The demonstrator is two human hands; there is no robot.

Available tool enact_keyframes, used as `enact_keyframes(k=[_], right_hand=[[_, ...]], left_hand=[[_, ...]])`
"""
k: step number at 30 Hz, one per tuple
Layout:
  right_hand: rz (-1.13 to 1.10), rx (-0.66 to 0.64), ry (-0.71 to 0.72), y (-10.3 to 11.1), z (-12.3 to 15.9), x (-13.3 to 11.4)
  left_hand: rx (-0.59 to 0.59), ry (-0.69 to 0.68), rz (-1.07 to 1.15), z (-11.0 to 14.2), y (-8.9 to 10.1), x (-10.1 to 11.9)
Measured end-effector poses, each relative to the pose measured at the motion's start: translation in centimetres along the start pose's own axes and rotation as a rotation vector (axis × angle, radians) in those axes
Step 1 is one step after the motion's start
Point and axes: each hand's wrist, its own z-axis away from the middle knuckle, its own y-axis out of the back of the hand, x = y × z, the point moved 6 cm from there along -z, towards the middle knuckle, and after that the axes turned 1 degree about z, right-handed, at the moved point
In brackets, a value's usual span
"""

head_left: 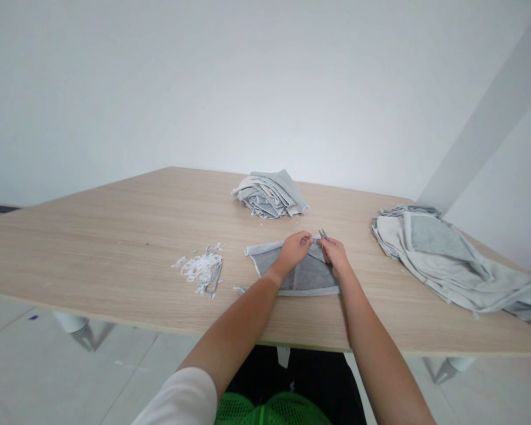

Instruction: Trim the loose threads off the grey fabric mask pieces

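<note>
Indoors, grey cloth [310,277] on a wood-grain table [115,236], tiled floor [133,366], white wall [203,88].

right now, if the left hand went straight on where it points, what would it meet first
Probably the right hand or the scissors it holds, just past the fingertips of the left hand; depth makes it hard to tell which comes first.

One cloth [301,276], one pair of scissors [323,234]

And it's two hands in play, left hand [295,250] and right hand [333,254], just the single cloth beneath them! Scissors: one pair, right hand. Fabric heaps? Two: one stack [271,195] beyond the left hand, one pile [451,255] out to the right hand's right, layers too jumbled to number. Scraps [202,268]: one heap, left of the left hand, bits past counting!
</note>
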Motion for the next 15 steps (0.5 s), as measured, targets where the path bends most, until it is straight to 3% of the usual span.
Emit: enact_keyframes(k=[9, 15], right_hand=[[-0.068, -0.061, 0.042, -0.3, -0.1, -0.4], [-0.046, -0.064, 0.028, -0.4, -0.3, -0.1]], left_hand=[[-0.04, 0.033, 0.059, -0.4, -0.7, -1.2], [0.069, 0.033, 0.072, -0.3, -0.2, -1.6]])
